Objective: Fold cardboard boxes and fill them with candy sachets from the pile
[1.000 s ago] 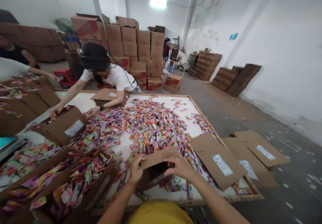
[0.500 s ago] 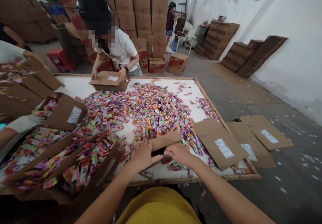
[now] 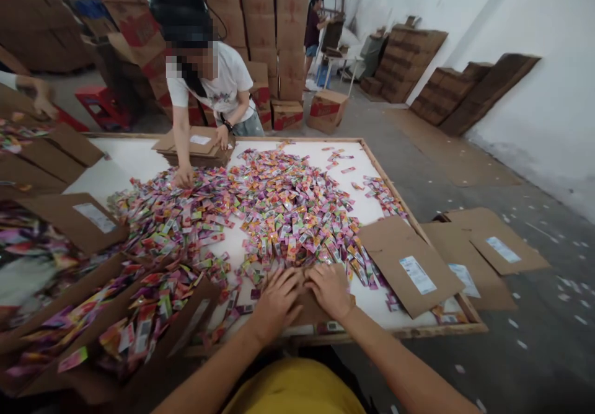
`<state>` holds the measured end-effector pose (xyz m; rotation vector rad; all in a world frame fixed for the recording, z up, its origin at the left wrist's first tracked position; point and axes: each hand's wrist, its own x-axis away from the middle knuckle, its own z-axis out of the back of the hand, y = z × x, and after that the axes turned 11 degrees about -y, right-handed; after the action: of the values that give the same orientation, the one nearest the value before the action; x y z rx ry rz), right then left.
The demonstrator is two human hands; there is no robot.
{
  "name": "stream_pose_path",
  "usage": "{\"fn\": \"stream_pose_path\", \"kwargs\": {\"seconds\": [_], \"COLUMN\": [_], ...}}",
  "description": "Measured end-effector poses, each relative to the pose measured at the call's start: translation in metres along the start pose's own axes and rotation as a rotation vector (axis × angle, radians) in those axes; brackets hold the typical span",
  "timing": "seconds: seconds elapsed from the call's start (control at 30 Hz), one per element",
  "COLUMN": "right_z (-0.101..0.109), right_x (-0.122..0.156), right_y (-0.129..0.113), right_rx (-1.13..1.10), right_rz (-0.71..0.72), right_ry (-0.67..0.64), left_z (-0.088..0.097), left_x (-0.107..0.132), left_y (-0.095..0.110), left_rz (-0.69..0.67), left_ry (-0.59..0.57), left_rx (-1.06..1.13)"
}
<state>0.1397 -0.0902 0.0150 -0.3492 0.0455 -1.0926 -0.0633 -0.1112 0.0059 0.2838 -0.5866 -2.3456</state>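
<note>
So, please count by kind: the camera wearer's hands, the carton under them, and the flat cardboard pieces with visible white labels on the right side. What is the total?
Wearer's hands: 2 (left hand, right hand)
Carton under them: 1
Labelled flat cardboard pieces, right side: 3
Total: 6

Table (image 3: 365,203): white, wooden rim (image 3: 388,180)
Middle: heaped packets (image 3: 288,203)
Near edge: brown carton (image 3: 310,305)
Right: flattened labelled carton (image 3: 395,253)
Far side: cardboard stack (image 3: 204,151)
</note>
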Motion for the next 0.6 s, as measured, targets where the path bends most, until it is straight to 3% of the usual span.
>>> {"fn": "stream_pose_path", "kwargs": {"seconds": [0.1,0.2,0.3,0.37,0.47,0.53,0.6], "right_z": [-0.011,-0.014,-0.006,0.008,0.037,0.053,0.063], "right_x": [-0.013,-0.014,-0.014,-0.022,-0.048,-0.072,-0.098], "right_y": [0.005,0.001,0.014,0.044,0.125,0.191,0.257], "right_rx": [0.084,0.007,-0.320,-0.665,-1.020,-1.046,-0.987], "right_rz": [-0.035,-0.027,-0.020,-0.039,-0.233,-0.501,-0.772], "right_ry": [-0.034,-0.016,0.074,0.103,0.204,0.246,0.148], "left_z": [0.010,0.015,0.024,0.035,0.045,0.040,0.024], "left_x": [-0.007,-0.020,-0.038,-0.043,-0.025,0.000,0.022], "left_y": [0.001,-0.001,-0.004,-0.009,-0.023,-0.034,-0.046], "left_rz": [0.069,0.095,0.086,0.176,0.544,0.872,1.149], "left_ry": [-0.067,-0.133,-0.248,-0.244,-0.031,0.234,0.519], "left_rx": [0.022,0.020,0.016,0.059,0.247,0.493,0.784]}}
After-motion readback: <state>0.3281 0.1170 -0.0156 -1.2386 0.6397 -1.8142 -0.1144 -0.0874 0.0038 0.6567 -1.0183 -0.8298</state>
